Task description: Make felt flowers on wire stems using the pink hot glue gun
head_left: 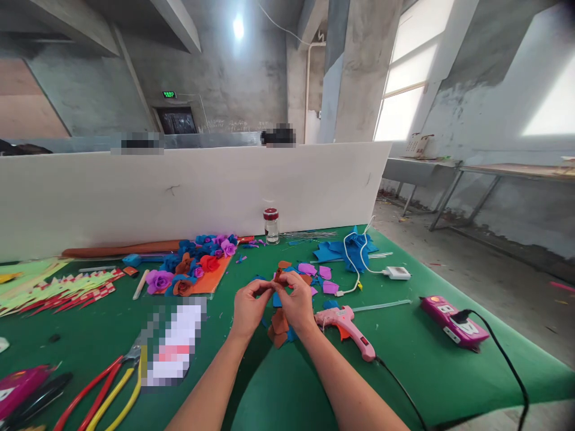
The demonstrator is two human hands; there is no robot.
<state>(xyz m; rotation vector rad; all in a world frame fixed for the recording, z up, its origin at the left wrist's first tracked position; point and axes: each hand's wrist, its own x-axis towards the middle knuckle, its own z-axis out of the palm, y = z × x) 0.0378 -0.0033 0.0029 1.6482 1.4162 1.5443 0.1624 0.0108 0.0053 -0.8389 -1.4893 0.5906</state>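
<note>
My left hand [250, 306] and my right hand [296, 300] meet over the middle of the table, fingertips pinched together. Between them is a small brown paper petal [277, 275], curled and partly hidden by the fingers. Under and around the hands lie loose brown petals [279, 323], purple petals [330, 287] and some blue ones. A pink glue gun [353, 335] rests on its side just right of my right hand, with a clear glue stick [381, 306] behind it. Finished paper flowers [184, 266] in blue, purple, red and brown are heaped to the left.
Pliers and scissors with red and yellow handles [110, 383] lie front left. A lidded glass jar [271, 226] stands by the white partition [202, 191]. On the right are a magenta power strip [453, 323], a white charger [398, 273] and trailing cords. Blue paper [332, 251] lies behind.
</note>
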